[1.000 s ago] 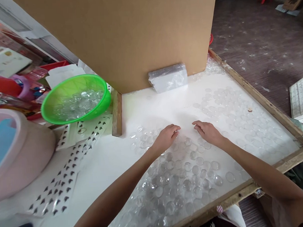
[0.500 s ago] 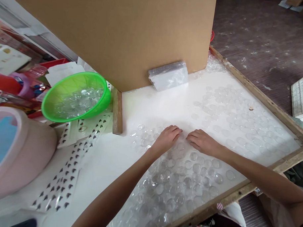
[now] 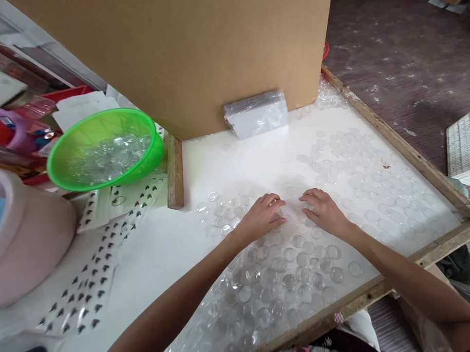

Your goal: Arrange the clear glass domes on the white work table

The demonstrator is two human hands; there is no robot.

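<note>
Head: hands (image 3: 261, 216) (image 3: 324, 210) well inside wooden frame (image 3: 395, 135)

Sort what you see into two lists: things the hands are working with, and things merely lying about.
In the work: left hand, right hand, clear discs, white wood-framed tray, green bowl of the same discs.
Lying about: cardboard box, wrapped packet, sheets of black hearts, pink tub.
</note>
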